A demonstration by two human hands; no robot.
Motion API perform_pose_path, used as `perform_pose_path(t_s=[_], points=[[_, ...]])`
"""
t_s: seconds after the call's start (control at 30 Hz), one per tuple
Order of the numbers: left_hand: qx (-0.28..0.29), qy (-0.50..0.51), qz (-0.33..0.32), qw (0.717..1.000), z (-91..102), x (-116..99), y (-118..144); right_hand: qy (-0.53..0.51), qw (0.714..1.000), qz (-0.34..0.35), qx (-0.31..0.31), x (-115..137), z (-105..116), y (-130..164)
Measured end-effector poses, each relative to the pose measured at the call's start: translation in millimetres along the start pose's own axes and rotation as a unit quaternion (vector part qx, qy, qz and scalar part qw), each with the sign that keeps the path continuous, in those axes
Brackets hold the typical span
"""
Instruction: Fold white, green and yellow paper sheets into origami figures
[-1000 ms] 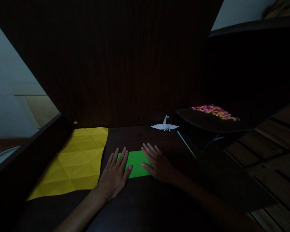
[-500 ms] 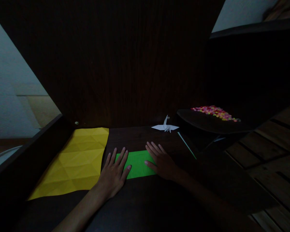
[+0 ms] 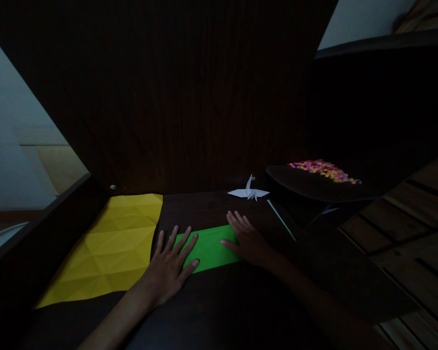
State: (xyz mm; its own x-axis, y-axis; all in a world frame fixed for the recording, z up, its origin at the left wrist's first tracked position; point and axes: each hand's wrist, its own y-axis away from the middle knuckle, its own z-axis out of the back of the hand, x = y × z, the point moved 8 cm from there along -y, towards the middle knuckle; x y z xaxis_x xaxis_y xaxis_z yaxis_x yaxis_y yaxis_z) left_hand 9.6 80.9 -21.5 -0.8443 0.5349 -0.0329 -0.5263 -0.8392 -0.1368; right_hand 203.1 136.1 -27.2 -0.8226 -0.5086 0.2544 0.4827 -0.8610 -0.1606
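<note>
A green sheet of paper, a flat rectangle, lies on the dark wooden surface in front of me. My left hand rests flat on its left end, fingers spread. On the right end lies my right hand, stretched out with the thumb apart, covering that edge. To the left is a large creased yellow sheet of paper, close beside my left hand. Beyond my right hand sits a white origami crane with its wings out. A thin white and green strip lies right of that hand.
A dark wooden panel rises behind the surface. At the right, a rounded shelf bears a pile of small pink, red and yellow pieces. A raised side board borders the left. Slatted wood is visible at far right.
My hands have moved slightly farther apart along the green paper, showing more of its middle. The left has slid leftward and toward me, the right a little rightward. The view has shifted slightly.
</note>
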Motion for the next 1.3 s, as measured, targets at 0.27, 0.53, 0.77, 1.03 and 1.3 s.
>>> perform_pose_path(t_s=[0.27, 0.53, 0.77, 1.03, 1.3], points=[[-0.017, 0.027, -0.044, 0.999, 8.2, -2, 4, 0.006, 1.000, -0.007, -0.029, -12, 1, 1], [-0.009, 0.037, -0.047, 0.998, 17.8, -1, 2, -0.025, 0.999, -0.028, -0.033, -20, 5, 0], [0.001, 0.051, -0.051, 0.997, 25.9, -2, -3, -0.124, 0.985, -0.071, -0.100, -26, 20, -1], [-0.059, 0.068, -0.023, 0.996, 41.2, 1, -5, -0.164, 0.970, -0.060, -0.168, -18, 39, 5], [-0.153, 0.194, 0.044, 0.968, 56.6, 16, -2, -0.184, 0.962, -0.031, -0.199, -7, 48, 10]])
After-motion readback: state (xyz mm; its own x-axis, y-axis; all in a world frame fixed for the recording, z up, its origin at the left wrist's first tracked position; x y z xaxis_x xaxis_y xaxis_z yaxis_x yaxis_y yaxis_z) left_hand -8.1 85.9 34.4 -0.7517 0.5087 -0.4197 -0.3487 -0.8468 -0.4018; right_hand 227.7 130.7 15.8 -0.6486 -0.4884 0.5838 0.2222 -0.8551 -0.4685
